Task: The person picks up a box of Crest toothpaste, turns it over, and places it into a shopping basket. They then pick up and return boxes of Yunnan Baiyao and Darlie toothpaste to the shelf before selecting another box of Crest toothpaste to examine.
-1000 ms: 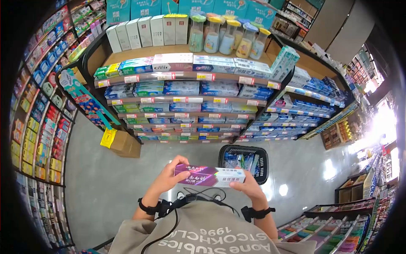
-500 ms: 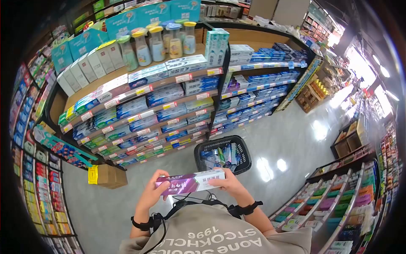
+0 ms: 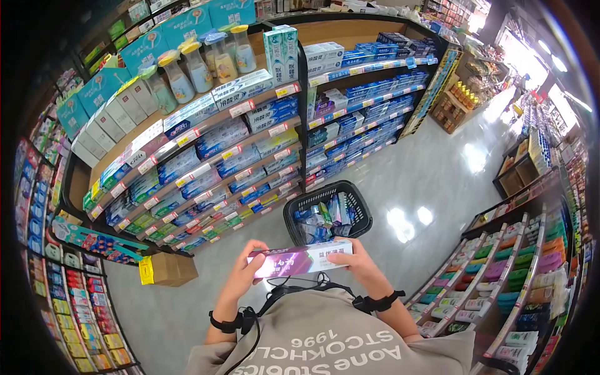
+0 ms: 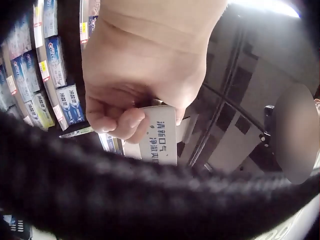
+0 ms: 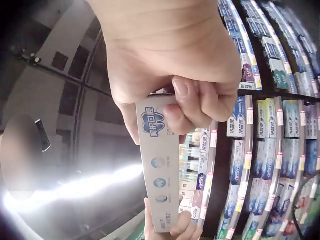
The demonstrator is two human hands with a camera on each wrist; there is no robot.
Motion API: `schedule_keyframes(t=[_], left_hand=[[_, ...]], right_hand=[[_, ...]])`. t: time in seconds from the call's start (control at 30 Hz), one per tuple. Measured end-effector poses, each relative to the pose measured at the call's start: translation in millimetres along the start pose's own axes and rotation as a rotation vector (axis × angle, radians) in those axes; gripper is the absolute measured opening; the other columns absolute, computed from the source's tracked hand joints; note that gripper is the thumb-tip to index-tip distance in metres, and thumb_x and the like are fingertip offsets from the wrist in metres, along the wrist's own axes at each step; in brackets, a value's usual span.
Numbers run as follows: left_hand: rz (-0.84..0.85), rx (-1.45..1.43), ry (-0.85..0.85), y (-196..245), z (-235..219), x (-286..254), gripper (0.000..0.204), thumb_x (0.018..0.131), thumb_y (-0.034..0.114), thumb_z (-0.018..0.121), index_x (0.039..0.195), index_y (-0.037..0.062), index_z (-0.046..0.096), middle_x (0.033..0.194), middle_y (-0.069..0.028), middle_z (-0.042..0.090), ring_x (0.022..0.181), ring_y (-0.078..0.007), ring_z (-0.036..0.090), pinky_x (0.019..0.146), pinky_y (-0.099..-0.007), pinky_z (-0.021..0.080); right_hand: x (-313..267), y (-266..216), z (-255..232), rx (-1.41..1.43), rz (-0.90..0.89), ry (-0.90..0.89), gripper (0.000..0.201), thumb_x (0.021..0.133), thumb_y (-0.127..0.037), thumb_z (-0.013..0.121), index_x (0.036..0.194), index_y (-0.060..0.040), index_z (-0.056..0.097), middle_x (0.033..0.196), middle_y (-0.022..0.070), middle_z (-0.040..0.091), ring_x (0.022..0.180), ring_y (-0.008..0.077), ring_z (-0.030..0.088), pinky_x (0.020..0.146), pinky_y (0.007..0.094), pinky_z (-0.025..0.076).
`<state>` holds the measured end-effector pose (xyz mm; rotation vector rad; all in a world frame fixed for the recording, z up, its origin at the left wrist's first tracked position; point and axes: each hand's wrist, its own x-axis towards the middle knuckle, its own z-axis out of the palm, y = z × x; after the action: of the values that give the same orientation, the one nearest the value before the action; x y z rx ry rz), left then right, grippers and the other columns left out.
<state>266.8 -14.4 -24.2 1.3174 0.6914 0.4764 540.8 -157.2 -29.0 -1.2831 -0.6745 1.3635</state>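
Observation:
Both hands hold a purple-and-white toothpaste box (image 3: 299,261) level in front of the chest. My left hand (image 3: 242,275) grips its purple end, thumb on the front face. At the white end, my right hand (image 3: 359,265) pinches the box, its thumb also across the front. The right wrist view shows the white back of the box (image 5: 159,170) with printed tooth icons, the right fingers curled over its edge. In the left wrist view only a white part of the box (image 4: 159,135) shows below the fingers; a dark strap hides the rest.
Just beyond the hands, a black shopping basket (image 3: 362,219) holding several packaged items stands on the floor by the toothpaste shelves (image 3: 302,134). A cardboard box (image 3: 175,269) sits on the floor at left. Another shelf of colourful packs (image 3: 494,275) runs along the right.
The view has turned to the right, so the shelves and floor box sit further left. Both hands keep hold of the toothpaste box, which now lies a little differently angled.

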Motion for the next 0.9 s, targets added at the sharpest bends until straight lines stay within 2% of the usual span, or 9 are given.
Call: schedule_keyframes(t=[0.3,0.4,0.43,0.53,0.57,0.67,0.77,0.87,0.9], left_hand=[[0.077,-0.074,0.162,-16.3,37.4,0.4,0.04,0.104,0.038,0.054,0.132,0.0093,0.049,0.079,-0.0013,0.057,0.057,-0.0083,0.05,0.048,-0.0228,0.036],[0.252,-0.135,0.228,-29.5,39.5,-2.6,0.05,0.105,0.041,0.051,0.142,0.0075,0.043,0.078,-0.0044,0.057,0.056,-0.0122,0.052,0.052,-0.0252,0.04],[0.262,-0.095,0.282,-28.7,42.4,-5.1,0.07,0.101,0.059,0.051,0.147,0.0073,0.038,0.074,-0.0064,0.057,0.057,-0.015,0.055,0.055,-0.0273,0.046],[0.259,-0.134,0.415,-31.8,53.4,-14.2,0.065,0.103,0.054,0.051,0.146,0.0068,0.039,0.073,-0.0056,0.056,0.059,-0.0151,0.056,0.058,-0.0272,0.047],[0.211,-0.148,0.437,-29.4,56.0,-17.3,0.053,0.105,0.043,0.052,0.142,0.0058,0.045,0.072,-0.005,0.056,0.061,-0.0151,0.057,0.059,-0.0276,0.047],[0.143,-0.08,0.451,-31.6,55.6,-24.7,0.039,0.105,0.029,0.054,0.133,0.003,0.053,0.072,-0.0053,0.057,0.063,-0.0137,0.058,0.061,-0.028,0.047],[0.193,-0.031,0.468,-25.4,54.7,-32.2,0.033,0.103,0.026,0.057,0.125,0.0017,0.06,0.072,-0.0041,0.058,0.064,-0.0132,0.058,0.063,-0.0278,0.047],[0.21,-0.041,0.507,-21.0,58.9,-33.7,0.032,0.103,0.024,0.058,0.123,0.0004,0.061,0.072,-0.0033,0.058,0.065,-0.0132,0.058,0.064,-0.0276,0.047],[0.21,-0.037,0.502,-22.0,61.8,-34.3,0.031,0.102,0.023,0.058,0.123,0.0002,0.061,0.072,-0.0033,0.058,0.065,-0.0134,0.059,0.064,-0.0277,0.047]], right_hand=[[21.3,0.7,-38.5,-0.046,-0.001,0.0,0.032,0.078,-0.028,0.081,0.098,-0.0075,0.066,0.085,-0.0001,0.067,0.069,0.0048,0.057,0.054,0.0222,0.036],[30.1,5.5,-56.5,0.312,-0.036,0.114,0.039,0.079,-0.025,0.078,0.108,-0.0051,0.063,0.088,0.0041,0.067,0.065,0.007,0.057,0.052,0.0235,0.037],[31.6,7.2,-63.3,0.343,-0.016,0.087,0.041,0.078,-0.024,0.077,0.11,-0.004,0.062,0.089,0.0051,0.067,0.067,0.0087,0.058,0.053,0.0237,0.04],[37.5,6.4,-87.8,0.467,0.044,0.022,0.047,0.073,-0.02,0.075,0.114,-0.0005,0.06,0.09,0.0082,0.067,0.071,0.0138,0.063,0.058,0.0245,0.047],[39.1,9.7,-93.3,0.453,-0.006,0.021,0.061,0.071,-0.012,0.077,0.126,0.0037,0.054,0.105,0.014,0.067,0.092,0.0271,0.07,0.086,0.0387,0.058],[57.1,19.7,-117.9,0.584,-0.006,-0.173,0.062,0.07,-0.012,0.077,0.126,0.0033,0.055,0.105,0.0142,0.068,0.093,0.0271,0.07,0.088,0.0393,0.057],[54.8,1.0,-94.7,0.556,0.066,-0.017,0.045,0.071,-0.017,0.072,0.109,0.0041,0.059,0.09,0.0098,0.067,0.079,0.0177,0.066,0.073,0.0277,0.053],[63.4,2.8,-94.6,0.42,-0.041,-0.212,0.044,0.07,-0.017,0.072,0.107,0.0039,0.06,0.093,0.0107,0.069,0.078,0.0183,0.067,0.071,0.029,0.054],[60.9,1.6,-91.7,0.431,0.003,-0.149,0.044,0.07,-0.018,0.073,0.106,0.0038,0.06,0.094,0.0113,0.069,0.078,0.0189,0.068,0.072,0.0295,0.054]])
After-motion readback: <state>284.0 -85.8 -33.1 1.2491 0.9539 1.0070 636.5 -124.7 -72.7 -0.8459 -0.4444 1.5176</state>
